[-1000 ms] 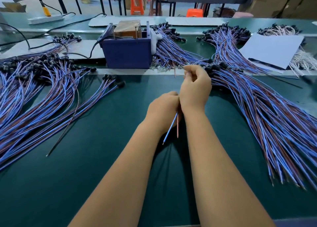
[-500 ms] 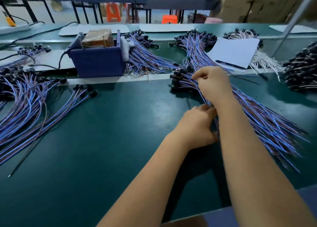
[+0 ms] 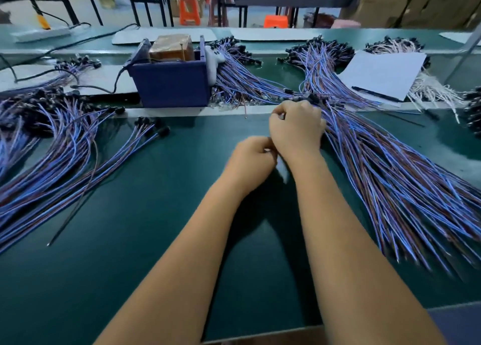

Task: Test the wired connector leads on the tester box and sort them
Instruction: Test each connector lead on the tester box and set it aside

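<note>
On the far left of the green desk [image 3: 130, 253], a fanned pile of blue and brown leads [image 3: 52, 167] lies with its black connector heads pointing away from the person and its bare wire tips toward the near edge. One thin dark wire [image 3: 70, 218] lies apart along the pile's right margin. Behind it, a black cable [image 3: 114, 81] runs to the blue tester box [image 3: 171, 84], which sits at the far side of the desk with a brown taped block [image 3: 171, 47] in its open top and a white part [image 3: 212, 61] against its right wall.

Near the middle, the left hand [image 3: 251, 159] hovers just above the desk with its fingers curled inward, knuckles up; something pale shows at the thumb side, but whether it pinches a lead cannot be told. The right hand [image 3: 296, 128] is touching it, just beyond and to the right, with fingers bent down at the connector end of the large right pile of leads [image 3: 390, 183]; what exactly they clamp is hidden by the back of the hand.

That right pile spreads from the black heads by the right hand toward the near right. Behind it lie two more bundles [image 3: 320, 66], then a white sheet of paper [image 3: 385, 74] with a black pen [image 3: 374, 94] on its near edge, covering part of a bunch of white leads [image 3: 432, 89].
</note>
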